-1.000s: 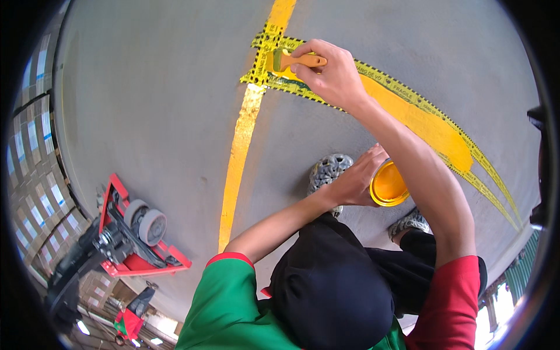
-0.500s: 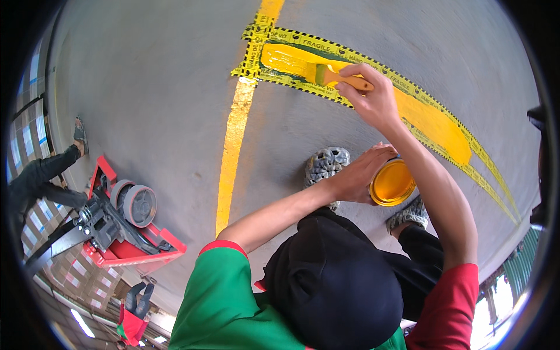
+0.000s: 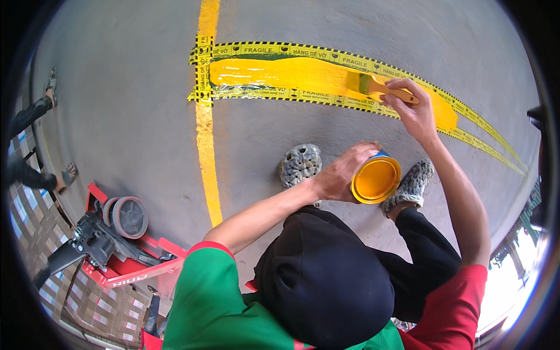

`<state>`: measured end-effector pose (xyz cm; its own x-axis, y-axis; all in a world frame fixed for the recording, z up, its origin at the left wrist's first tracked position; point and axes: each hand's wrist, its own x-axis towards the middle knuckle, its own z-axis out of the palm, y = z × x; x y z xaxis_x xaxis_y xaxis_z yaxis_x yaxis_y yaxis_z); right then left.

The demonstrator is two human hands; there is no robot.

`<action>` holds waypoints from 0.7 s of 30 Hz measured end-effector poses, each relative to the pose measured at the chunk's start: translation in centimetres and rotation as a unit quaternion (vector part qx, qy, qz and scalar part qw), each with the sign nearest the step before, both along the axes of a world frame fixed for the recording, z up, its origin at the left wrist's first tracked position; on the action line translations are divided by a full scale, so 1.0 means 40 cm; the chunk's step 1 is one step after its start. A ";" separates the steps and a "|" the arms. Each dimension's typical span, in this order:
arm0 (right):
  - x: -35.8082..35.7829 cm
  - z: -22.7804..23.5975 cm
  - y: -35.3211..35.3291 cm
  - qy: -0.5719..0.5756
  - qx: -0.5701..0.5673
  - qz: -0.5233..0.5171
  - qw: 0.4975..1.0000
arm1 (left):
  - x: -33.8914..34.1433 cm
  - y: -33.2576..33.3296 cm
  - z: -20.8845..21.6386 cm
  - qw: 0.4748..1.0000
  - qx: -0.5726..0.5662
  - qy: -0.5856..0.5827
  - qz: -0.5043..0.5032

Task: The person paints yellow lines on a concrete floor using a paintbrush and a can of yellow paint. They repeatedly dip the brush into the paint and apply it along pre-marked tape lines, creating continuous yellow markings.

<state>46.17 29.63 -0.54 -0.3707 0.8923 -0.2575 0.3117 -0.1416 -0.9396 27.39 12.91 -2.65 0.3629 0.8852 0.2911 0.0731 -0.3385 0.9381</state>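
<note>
The right hand [image 3: 416,111], its grip clamped on the brush [image 3: 379,87], is drawing bristles along the yellow strip [image 3: 280,73]; seen from the can [image 3: 376,179], the brush is now sitting at twelve o'clock, earlier eleven. The left hand's [image 3: 344,175] grip is still clasping the can around nine o'clock.

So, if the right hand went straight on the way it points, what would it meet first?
With the brush leading, the right hand would likely meet the yellow paint band first, toward the picture's left; the hand's height is unclear.
</note>
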 end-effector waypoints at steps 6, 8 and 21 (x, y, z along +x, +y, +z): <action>0.233 0.032 -0.012 -0.059 -0.007 -0.042 0.997 | -0.004 0.015 0.004 1.000 0.008 0.012 0.003; 0.325 0.041 -0.028 -0.076 0.012 -0.056 0.995 | -0.003 0.026 -0.001 1.000 0.025 0.000 0.000; 0.601 0.041 -0.132 -0.091 0.075 -0.162 0.980 | 0.049 0.157 0.054 0.983 0.127 0.118 0.052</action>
<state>70.20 24.33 1.12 -0.0222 0.9883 -0.1509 0.4372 -0.1261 -0.8905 29.34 19.18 -0.48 0.3584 0.8304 0.4265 0.3258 -0.5394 0.7765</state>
